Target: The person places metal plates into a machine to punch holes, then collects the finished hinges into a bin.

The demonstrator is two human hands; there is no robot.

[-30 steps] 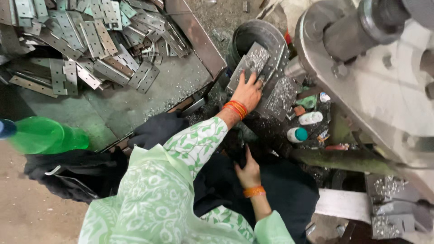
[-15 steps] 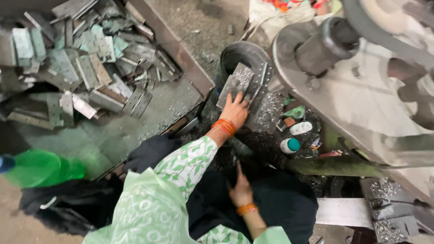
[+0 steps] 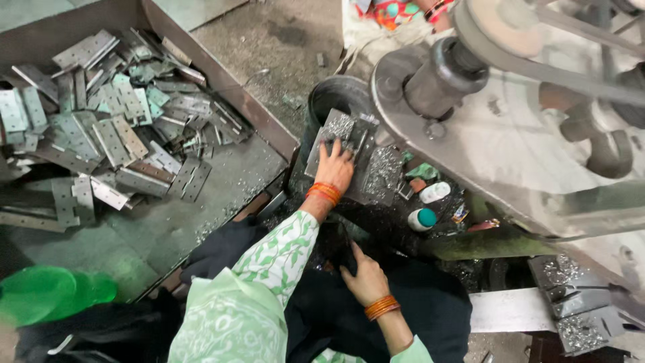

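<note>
Grey, flat metal hinge plates (image 3: pixel 339 138), dusted with glittering shavings, are pressed under the spread left hand (image 3: pixel 334 168) beside a dark round bucket (image 3: pixel 329 101). A dark piece, too obscured to identify, is pinched by the right hand (image 3: pixel 366 279). More rectangular hinges (image 3: pixel 114 128) lie heaped in a steel tray (image 3: pixel 222 87).

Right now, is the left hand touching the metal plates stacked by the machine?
Touching. The head view shows the left hand lying flat on the grey metal plates, fingers spread across their top.
</note>
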